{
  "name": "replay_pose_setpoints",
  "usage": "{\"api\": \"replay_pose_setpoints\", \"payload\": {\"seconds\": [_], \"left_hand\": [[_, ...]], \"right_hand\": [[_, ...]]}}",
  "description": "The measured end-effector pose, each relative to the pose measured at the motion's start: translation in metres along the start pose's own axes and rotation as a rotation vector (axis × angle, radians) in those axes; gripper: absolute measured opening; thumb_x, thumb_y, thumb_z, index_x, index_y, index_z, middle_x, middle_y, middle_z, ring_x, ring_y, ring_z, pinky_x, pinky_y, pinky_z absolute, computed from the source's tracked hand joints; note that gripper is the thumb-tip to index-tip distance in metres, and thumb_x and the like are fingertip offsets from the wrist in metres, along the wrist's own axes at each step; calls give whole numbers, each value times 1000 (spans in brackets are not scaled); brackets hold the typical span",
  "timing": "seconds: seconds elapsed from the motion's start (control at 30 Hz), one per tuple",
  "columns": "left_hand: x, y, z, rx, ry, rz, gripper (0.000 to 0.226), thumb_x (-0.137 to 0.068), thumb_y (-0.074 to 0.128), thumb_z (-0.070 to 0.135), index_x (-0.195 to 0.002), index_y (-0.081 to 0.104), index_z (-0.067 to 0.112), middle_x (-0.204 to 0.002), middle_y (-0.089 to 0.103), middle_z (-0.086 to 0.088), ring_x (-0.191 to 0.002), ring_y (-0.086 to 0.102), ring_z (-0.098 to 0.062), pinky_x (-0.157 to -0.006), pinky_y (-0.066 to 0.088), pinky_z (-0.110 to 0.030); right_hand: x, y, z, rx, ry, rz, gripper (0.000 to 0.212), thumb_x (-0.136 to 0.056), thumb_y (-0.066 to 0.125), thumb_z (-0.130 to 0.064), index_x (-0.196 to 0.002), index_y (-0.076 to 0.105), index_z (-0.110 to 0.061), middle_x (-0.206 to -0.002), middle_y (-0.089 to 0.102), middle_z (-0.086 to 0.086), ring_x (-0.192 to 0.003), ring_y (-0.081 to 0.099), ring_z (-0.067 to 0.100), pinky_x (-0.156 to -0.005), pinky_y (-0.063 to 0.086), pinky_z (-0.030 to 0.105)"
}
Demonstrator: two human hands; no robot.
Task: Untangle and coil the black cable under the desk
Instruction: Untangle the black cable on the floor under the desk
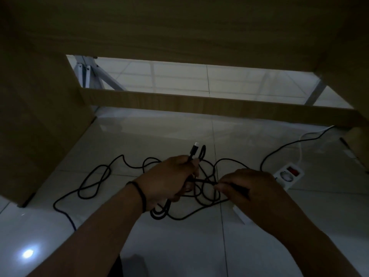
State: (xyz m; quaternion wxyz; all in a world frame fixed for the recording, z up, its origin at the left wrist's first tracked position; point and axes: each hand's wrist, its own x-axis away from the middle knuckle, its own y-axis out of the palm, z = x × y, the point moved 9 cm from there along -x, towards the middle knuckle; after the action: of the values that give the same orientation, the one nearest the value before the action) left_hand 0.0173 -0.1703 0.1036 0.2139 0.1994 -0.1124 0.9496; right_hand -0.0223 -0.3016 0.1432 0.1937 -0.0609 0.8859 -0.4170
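left hand [169,179]: wrapped around a small bundle of the black cable [99,177], fingers curled round it, with the plug end [194,149] and a short loop poking up out of the top of the fist. a couple of finished turns hang below the palm.
right hand [246,186]: fingertips pinching a single strand pulled taut across to the left one. looks like a light pinch more than a full grip.
where the cable is: mostly still on the tiled floor [139,132] under the counter [179,27], sprawled in loose loops to the left and a messier knot of crossings right between and under the two hands. one run trails off right toward the white power strip [288,173].
step in hand: i'd say early coiling, feeding a length over for the next wrap while the tangle is only partly sorted.
progress: not far, most of the length is still loose.
next move: probably slide the right pinch further down the strand, tease it out of the crossings, then lay another turn into the left.
watch out: tugging hard could tighten that knot. it's pretty dark too, so exact crossings are hard to read.
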Motion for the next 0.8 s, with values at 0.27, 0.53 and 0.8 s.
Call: {"api": "replay_pose_setpoints", "payload": {"seconds": [0.27,0.53,0.8], "left_hand": [[2,-33,2,203,-6,15,32,-92,46,41,-88,57,11,-48,38,5,-36,24,-7,-38,19,-16],[-3,-10,3,219,96,35,33,-93,46,35,-66,45,15,-49,35,7,-37,25,-6,-38,21,-16],[-1,4,9,434,193,83,38,-93,45,34,-61,35,17,-49,33,4,-37,24,-6,-39,20,-16]], "right_hand": [[12,-47,42,-217,336,276,17,-85,62,-23,-80,61,-40,-82,62,-20,-76,56,-19,-63,37,-5],[16,-38,35,-446,442,475,24,-91,52,-18,-84,59,-41,-75,62,1,-60,51,7,-49,41,9],[18,-16,26,-636,508,509,10,-84,63,-18,-84,67,-28,-56,60,-13,-50,52,1,-49,44,13]]}}
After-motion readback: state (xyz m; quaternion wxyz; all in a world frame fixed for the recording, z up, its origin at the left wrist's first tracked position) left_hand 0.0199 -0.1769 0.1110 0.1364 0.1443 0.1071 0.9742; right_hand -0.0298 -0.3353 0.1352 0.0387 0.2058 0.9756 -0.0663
